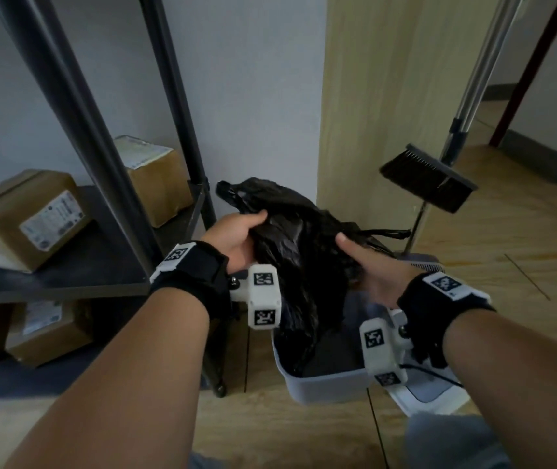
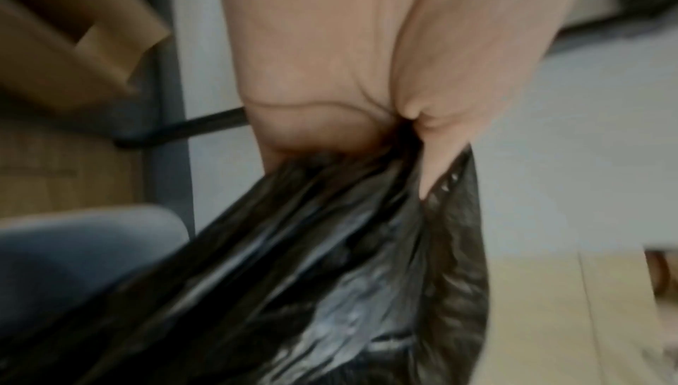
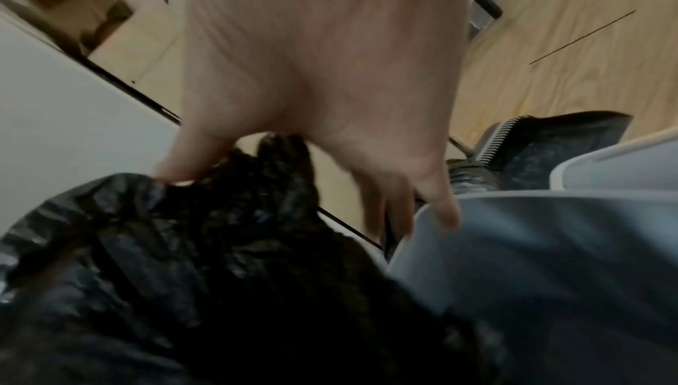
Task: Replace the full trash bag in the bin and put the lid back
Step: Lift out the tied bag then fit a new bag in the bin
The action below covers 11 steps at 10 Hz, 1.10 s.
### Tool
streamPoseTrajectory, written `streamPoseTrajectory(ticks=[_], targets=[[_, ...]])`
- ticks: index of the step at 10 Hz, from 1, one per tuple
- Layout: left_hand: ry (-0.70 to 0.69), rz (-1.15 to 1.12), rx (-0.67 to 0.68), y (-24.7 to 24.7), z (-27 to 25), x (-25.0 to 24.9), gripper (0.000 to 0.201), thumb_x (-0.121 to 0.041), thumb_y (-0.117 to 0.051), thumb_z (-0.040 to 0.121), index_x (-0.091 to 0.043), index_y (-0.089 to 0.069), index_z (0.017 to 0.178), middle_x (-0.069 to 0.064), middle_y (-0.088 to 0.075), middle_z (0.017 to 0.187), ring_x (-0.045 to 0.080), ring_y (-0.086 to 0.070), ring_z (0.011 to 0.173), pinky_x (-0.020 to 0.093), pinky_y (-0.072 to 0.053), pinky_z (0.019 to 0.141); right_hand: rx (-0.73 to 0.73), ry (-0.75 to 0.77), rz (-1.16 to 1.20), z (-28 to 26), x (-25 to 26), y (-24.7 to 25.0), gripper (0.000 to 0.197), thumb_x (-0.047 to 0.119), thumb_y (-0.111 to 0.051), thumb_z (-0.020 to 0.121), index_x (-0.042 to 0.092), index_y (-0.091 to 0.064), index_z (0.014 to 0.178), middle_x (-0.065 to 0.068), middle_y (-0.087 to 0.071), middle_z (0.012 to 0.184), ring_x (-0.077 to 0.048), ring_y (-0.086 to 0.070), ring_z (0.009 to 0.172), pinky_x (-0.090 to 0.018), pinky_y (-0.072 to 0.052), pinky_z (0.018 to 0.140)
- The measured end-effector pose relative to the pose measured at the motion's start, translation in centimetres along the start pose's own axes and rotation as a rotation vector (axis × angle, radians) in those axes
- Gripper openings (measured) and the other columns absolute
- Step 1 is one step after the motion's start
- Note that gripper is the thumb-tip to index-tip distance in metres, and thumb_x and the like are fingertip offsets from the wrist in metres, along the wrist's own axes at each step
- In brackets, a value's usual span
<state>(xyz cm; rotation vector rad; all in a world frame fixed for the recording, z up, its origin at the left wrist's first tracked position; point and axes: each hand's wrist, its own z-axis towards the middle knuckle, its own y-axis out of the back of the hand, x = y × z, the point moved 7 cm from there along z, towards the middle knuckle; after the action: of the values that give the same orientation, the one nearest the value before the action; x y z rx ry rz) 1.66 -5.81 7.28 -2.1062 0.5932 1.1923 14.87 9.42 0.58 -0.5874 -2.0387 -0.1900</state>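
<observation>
A crumpled black trash bag (image 1: 290, 245) hangs bunched above the open grey bin (image 1: 324, 380) — its lower end inside — white lid (image 1: 429, 397) on the floor just right.

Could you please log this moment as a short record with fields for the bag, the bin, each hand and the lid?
bag: black trash bag, crumpled, held above the bin, lower end hanging into it
bin: grey bin, on the wood floor, no lid on it
left hand: left hand grips the bag
right hand: right hand holds the bag, thumb on top
lid: pale lid on the floor beside the bin
</observation>
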Motion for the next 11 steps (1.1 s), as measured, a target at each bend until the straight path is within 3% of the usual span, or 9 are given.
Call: streamPoseTrajectory(ticks=[1,2,3,5,6,8,9,10,11], targets=[[0.034,-0.001,-0.121,1.3,0.5,0.2,0.038,-0.022,-0.042,0.100,-0.005,-0.052,0.131,0.014,-0.060,0.128,0.031,-0.057,0.118,0.042,-0.047,0.087,0.127,0.031,0.003,-0.4,0.2,-2.3,0.043,0.021,-0.072,0.082,0.014,-0.063,0.123,-0.007,-0.073,0.111,-0.024,-0.071,0.098,-0.036,-0.058,0.080],[0.031,0.160,-0.354,5.1,1.5,0.5,0.041,-0.023,-0.050,0.095,-0.003,-0.053,0.130,0.020,-0.059,0.131,0.035,-0.057,0.121,0.047,-0.048,0.098,-0.047,0.106,0.043,0.3,1.8,-0.4,0.028,-0.002,-0.060,0.088,0.004,-0.067,0.114,-0.015,-0.074,0.101,-0.028,-0.072,0.087,-0.035,-0.058,0.071],[0.042,0.249,-0.487,7.7,1.2,0.2,0.052,-0.033,-0.058,0.089,-0.001,-0.053,0.129,0.022,-0.061,0.128,0.037,-0.061,0.114,0.051,-0.051,0.097,-0.245,0.099,-0.018,1.3,1.5,3.4,0.039,0.006,-0.063,0.086,0.004,-0.061,0.125,-0.021,-0.067,0.119,-0.033,-0.066,0.106,-0.050,-0.052,0.095],[0.281,0.229,0.030,1.2,-1.6,2.0,0.045,-0.051,-0.044,0.092,-0.012,-0.064,0.106,0.010,-0.073,0.091,0.025,-0.070,0.083,0.033,-0.059,0.063,-0.350,0.145,-0.076,3.3,1.5,6.4,0.040,0.005,-0.052,0.092,0.008,-0.055,0.131,-0.021,-0.053,0.139,-0.037,-0.052,0.128,-0.045,-0.045,0.102],[0.323,0.589,0.178,-0.8,-1.9,3.9,0.018,-0.019,-0.053,0.094,-0.006,-0.064,0.097,0.010,-0.074,0.083,0.020,-0.071,0.072,0.028,-0.060,0.063,-0.388,0.091,-0.639,-0.1,2.9,4.6,0.035,0.012,-0.052,0.094,0.015,-0.058,0.128,-0.011,-0.054,0.140,-0.029,-0.053,0.127,-0.035,-0.045,0.102],[0.098,0.277,0.006,-1.5,-0.4,2.0,0.014,-0.016,-0.051,0.096,-0.008,-0.059,0.104,0.008,-0.064,0.091,0.019,-0.063,0.080,0.025,-0.058,0.060,-0.616,0.468,-0.707,-3.4,5.6,3.2,0.033,0.051,-0.060,0.083,0.022,-0.066,0.099,-0.005,-0.063,0.107,-0.025,-0.059,0.105,-0.034,-0.048,0.089],[0.048,0.177,-0.065,-1.0,0.0,1.4,0.016,-0.020,-0.050,0.097,-0.011,-0.059,0.105,0.007,-0.065,0.091,0.018,-0.063,0.080,0.026,-0.059,0.059,-0.231,0.389,-0.558,-4.0,5.9,-0.7,0.033,0.057,-0.058,0.084,0.024,-0.065,0.079,0.006,-0.067,0.082,-0.013,-0.065,0.079,-0.027,-0.051,0.070],[0.057,0.178,-0.068,-0.9,0.1,1.4,0.029,-0.023,-0.051,0.096,-0.008,-0.056,0.121,0.012,-0.064,0.102,0.021,-0.063,0.085,0.032,-0.058,0.067,0.011,0.315,-0.685,-4.4,5.3,-4.0,0.037,0.055,-0.066,0.078,0.020,-0.068,0.090,-0.005,-0.072,0.090,-0.018,-0.071,0.083,-0.030,-0.056,0.069],[0.070,0.210,0.006,-1.9,-0.4,1.5,0.025,-0.025,-0.052,0.096,-0.007,-0.060,0.111,0.013,-0.066,0.101,0.023,-0.064,0.086,0.033,-0.054,0.081,-0.013,0.355,-0.786,-3.9,5.3,-4.9,0.027,0.038,-0.075,0.078,0.013,-0.069,0.085,-0.012,-0.071,0.081,-0.020,-0.067,0.073,-0.036,-0.058,0.073]])
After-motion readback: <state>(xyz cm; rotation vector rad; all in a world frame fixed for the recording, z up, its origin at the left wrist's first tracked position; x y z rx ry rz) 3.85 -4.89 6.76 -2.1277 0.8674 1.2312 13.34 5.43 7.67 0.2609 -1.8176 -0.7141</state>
